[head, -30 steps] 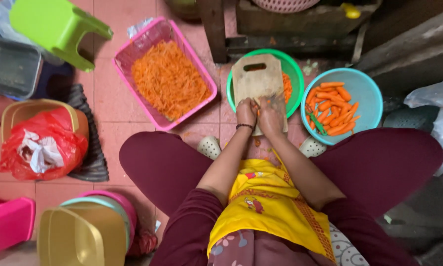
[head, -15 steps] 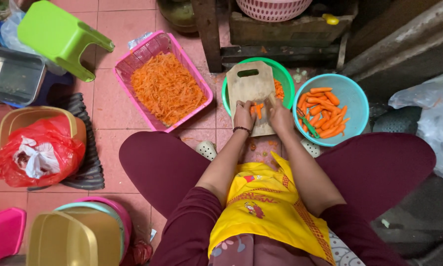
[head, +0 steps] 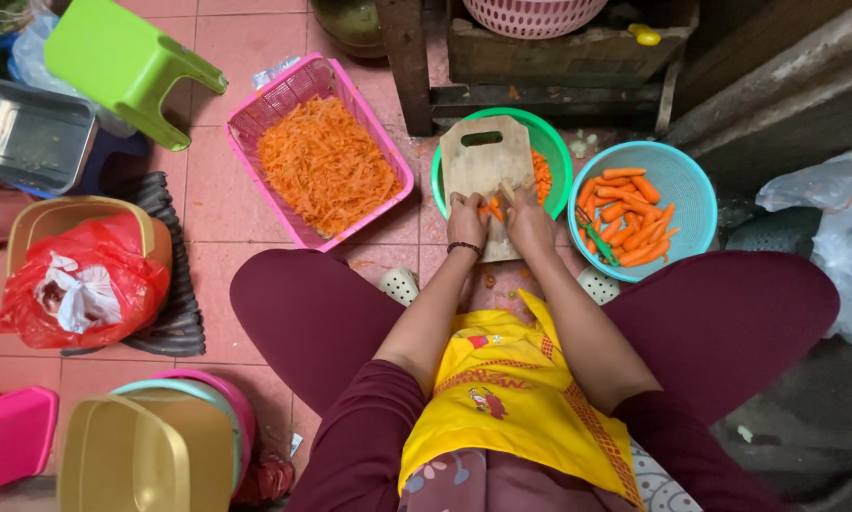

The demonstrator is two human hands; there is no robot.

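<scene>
We observe a seated person viewed from above, both forearms reaching toward the upper centre of the frame. The wooden cutting board [head: 484, 161] lies across the green basin [head: 557, 152], its handle slot pointing to the top of the frame. On the board's lower half sits a carrot piece [head: 492, 209], directly between the two hands.

The left hand [head: 466, 222] rests on the board at the left of the carrot piece, fingers curled down onto it, pinning it in place. The right hand [head: 528, 223] is closed around what appears to be a knife [head: 507, 193]; only a short pale portion shows above the knuckles, touching the carrot piece. We cannot tell the blade's full shape.

Cut orange strips lie in the green basin just right of the board. Further right, beside the right hand, a turquoise basket [head: 684, 180] contains whole peeled carrots [head: 630, 213].

To the left of the left hand, well apart from it, a pink basket [head: 293, 90] holds a heap of shredded carrot [head: 323, 163].

In the upper left of the frame we note a green plastic stool [head: 122, 62] and a metal tray [head: 27, 133]. At the left edge, a red plastic bag [head: 80, 280] sits in a tan container. Stacked plastic tubs [head: 146, 446] occupy the lower left. A yellow apron [head: 511, 393] covers the person's lap.
</scene>
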